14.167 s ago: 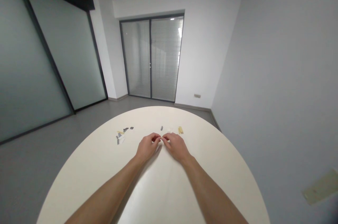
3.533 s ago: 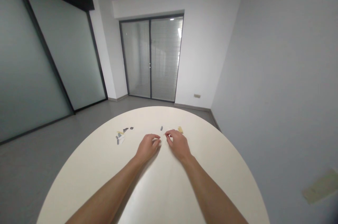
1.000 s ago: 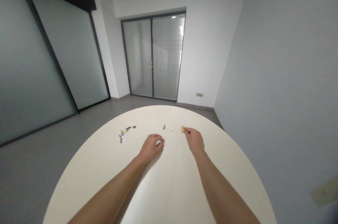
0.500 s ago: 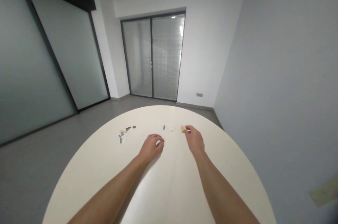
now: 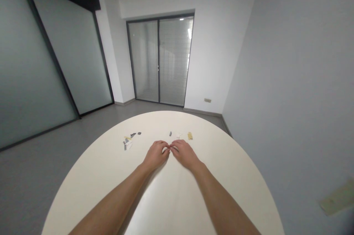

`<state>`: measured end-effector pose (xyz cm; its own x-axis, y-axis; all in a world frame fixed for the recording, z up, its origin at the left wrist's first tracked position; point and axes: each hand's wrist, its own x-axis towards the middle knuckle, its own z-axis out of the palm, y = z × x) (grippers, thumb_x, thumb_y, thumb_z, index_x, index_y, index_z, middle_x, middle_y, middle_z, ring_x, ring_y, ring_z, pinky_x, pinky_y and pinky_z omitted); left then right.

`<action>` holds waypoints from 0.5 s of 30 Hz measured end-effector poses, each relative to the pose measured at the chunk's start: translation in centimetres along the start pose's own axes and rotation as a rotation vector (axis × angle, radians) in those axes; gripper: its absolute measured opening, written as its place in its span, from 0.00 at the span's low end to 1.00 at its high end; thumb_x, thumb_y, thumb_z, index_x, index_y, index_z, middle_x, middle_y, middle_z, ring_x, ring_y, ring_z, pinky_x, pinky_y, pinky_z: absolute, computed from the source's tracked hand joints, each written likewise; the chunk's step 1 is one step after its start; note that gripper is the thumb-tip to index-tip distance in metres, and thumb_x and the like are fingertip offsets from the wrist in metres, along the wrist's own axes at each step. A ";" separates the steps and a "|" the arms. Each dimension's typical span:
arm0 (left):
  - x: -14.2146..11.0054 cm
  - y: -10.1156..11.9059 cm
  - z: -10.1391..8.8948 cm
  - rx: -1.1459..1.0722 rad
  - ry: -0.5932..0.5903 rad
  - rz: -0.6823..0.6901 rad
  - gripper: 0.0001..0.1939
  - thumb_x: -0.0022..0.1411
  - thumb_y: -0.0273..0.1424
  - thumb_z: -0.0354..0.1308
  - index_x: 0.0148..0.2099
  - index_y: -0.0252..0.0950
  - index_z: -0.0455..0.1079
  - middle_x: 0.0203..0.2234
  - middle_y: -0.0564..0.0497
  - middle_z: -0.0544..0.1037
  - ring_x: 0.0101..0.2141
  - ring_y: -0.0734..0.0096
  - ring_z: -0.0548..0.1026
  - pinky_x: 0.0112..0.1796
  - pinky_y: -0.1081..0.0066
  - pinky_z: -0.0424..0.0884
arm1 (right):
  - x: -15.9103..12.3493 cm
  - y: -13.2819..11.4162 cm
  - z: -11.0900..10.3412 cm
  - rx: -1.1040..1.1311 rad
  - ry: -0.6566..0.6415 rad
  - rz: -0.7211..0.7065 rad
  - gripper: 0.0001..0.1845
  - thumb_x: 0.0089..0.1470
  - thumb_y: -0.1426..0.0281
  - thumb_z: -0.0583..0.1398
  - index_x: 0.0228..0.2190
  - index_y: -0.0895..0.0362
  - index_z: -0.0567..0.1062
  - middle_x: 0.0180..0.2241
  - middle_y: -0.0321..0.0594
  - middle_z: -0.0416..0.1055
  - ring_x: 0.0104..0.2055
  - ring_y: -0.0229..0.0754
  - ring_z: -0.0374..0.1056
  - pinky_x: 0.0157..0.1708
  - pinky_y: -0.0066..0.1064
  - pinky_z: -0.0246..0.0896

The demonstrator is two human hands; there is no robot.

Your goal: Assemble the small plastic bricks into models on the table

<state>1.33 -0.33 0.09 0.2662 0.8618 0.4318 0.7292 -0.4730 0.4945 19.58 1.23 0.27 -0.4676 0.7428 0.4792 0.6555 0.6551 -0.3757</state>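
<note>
My left hand (image 5: 157, 155) and my right hand (image 5: 184, 153) meet fingertip to fingertip above the middle of the round white table (image 5: 177, 198). Both are closed in a pinch, and whatever sits between the fingers is hidden or too small to name. Just beyond the fingertips lies a small dark grey piece (image 5: 170, 134). Behind my right hand are a few small white pieces (image 5: 179, 136), partly covered by it. To their right is a group of yellow pieces (image 5: 190, 135).
On the left of the table, several small grey, white and yellow pieces (image 5: 127, 142) lie in a loose pile, with dark pieces (image 5: 133, 135) behind them. A glass door (image 5: 160, 61) and white walls stand beyond the table, frosted panels (image 5: 69, 47) at left.
My right hand has moved left and nearer, from the yellow pieces to my left hand, and their fingertips now meet. My left hand has stayed almost in place.
</note>
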 end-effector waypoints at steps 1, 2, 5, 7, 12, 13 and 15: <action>0.0 0.0 -0.1 0.002 -0.002 -0.007 0.11 0.63 0.31 0.53 0.42 0.39 0.77 0.42 0.47 0.79 0.47 0.61 0.73 0.52 0.63 0.66 | 0.0 0.1 0.0 0.009 -0.018 -0.010 0.11 0.61 0.71 0.57 0.42 0.55 0.77 0.43 0.41 0.76 0.49 0.43 0.68 0.53 0.34 0.59; 0.0 0.0 -0.2 0.009 -0.001 -0.020 0.12 0.63 0.32 0.53 0.43 0.39 0.77 0.42 0.47 0.79 0.47 0.61 0.73 0.51 0.63 0.66 | -0.1 0.2 0.1 0.016 -0.018 -0.008 0.11 0.61 0.70 0.57 0.43 0.55 0.77 0.43 0.41 0.76 0.49 0.43 0.68 0.53 0.34 0.59; 0.1 -0.3 -0.5 0.082 0.045 -0.082 0.12 0.64 0.32 0.52 0.44 0.38 0.76 0.43 0.46 0.78 0.47 0.61 0.73 0.51 0.62 0.67 | -0.2 0.6 0.1 0.026 -0.018 0.003 0.11 0.60 0.70 0.59 0.44 0.55 0.78 0.45 0.42 0.76 0.50 0.43 0.67 0.54 0.35 0.59; 0.1 -0.7 -0.7 0.183 0.112 -0.139 0.12 0.63 0.31 0.52 0.44 0.37 0.76 0.45 0.44 0.78 0.49 0.58 0.72 0.54 0.59 0.64 | -0.3 0.8 0.2 0.028 -0.016 0.004 0.11 0.60 0.70 0.59 0.43 0.55 0.78 0.46 0.43 0.76 0.51 0.43 0.68 0.54 0.35 0.59; -0.2 -1.6 -1.0 0.468 0.248 -0.367 0.19 0.63 0.37 0.53 0.52 0.35 0.73 0.60 0.38 0.66 0.62 0.42 0.57 0.59 0.41 0.50 | -0.4 0.7 0.3 0.028 -0.001 -0.009 0.11 0.60 0.70 0.58 0.43 0.55 0.78 0.46 0.43 0.76 0.51 0.44 0.67 0.54 0.35 0.59; -0.3 -1.7 -1.1 0.500 0.247 -0.406 0.20 0.63 0.39 0.52 0.52 0.35 0.73 0.62 0.37 0.64 0.63 0.40 0.55 0.59 0.39 0.49 | -0.4 0.7 0.2 0.027 -0.002 -0.009 0.11 0.60 0.71 0.58 0.43 0.55 0.78 0.46 0.43 0.76 0.51 0.44 0.67 0.54 0.36 0.59; -0.4 -2.1 -1.2 0.530 0.224 -0.466 0.22 0.64 0.42 0.50 0.51 0.34 0.72 0.63 0.34 0.61 0.64 0.37 0.53 0.57 0.36 0.49 | -0.4 0.6 0.2 0.024 -0.007 -0.010 0.11 0.60 0.71 0.58 0.43 0.55 0.78 0.46 0.43 0.76 0.51 0.44 0.67 0.54 0.36 0.59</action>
<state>-1.02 0.06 -0.23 -0.2391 0.8668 0.4375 0.9568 0.1336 0.2582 20.04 1.40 -0.33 -0.4785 0.7371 0.4771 0.6367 0.6655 -0.3896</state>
